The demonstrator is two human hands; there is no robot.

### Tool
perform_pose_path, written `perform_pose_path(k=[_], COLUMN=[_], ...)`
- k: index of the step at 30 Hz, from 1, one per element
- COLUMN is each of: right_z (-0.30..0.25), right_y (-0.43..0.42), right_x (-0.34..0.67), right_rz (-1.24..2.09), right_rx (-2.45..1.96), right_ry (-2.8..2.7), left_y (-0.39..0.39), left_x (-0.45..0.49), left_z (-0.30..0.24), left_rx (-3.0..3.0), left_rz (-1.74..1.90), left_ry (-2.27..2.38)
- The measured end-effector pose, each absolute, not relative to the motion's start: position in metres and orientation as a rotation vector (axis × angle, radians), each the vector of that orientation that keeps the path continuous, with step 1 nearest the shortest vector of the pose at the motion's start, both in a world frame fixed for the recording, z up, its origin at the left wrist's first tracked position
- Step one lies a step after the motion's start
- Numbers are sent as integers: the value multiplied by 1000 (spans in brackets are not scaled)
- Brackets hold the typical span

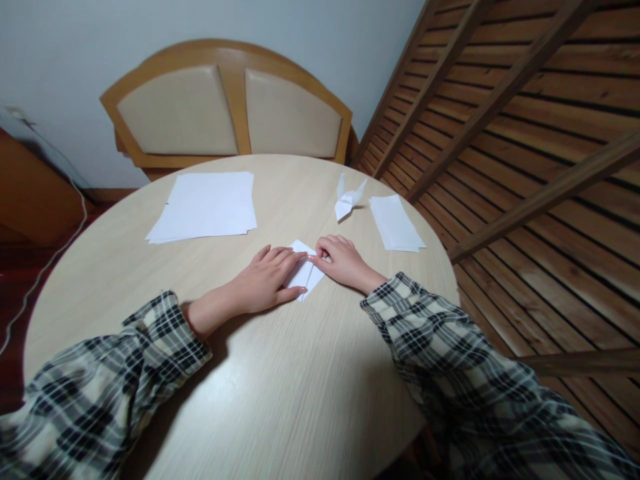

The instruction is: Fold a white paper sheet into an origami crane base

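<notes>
My left hand (267, 279) lay flat, fingers together, pinning the folded paper (304, 270) to the table (300, 373); my right hand (340, 261) curled, fingers pressing its edge.

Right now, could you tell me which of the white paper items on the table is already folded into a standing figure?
The small paper crane, standing between the big sheet stack and the small stack; those papers lie flat.
</notes>
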State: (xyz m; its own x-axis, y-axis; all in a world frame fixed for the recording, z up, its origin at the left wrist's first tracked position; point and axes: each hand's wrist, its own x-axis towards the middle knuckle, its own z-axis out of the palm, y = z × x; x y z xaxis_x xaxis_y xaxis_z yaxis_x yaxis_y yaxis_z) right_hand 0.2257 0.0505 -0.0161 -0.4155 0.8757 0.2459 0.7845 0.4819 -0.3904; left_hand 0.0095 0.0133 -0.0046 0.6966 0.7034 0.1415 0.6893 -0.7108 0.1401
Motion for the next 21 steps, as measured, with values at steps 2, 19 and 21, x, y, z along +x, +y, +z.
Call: perform_pose_path(k=[2,19,21], right_z=[-16,-16,-15], right_y=[50,49,49], right_x=[226,227,227], right_rz=[277,261,300], right_rx=[-1380,-1338,-1331], right_ry=[-2332,-2374,-2360], left_y=[13,14,14], left_x=[9,9,8], left_z=[-5,-3,-4], left_rx=[2816,2805,2803], left_rz=[297,268,281], left_ry=[1159,1159,1155])
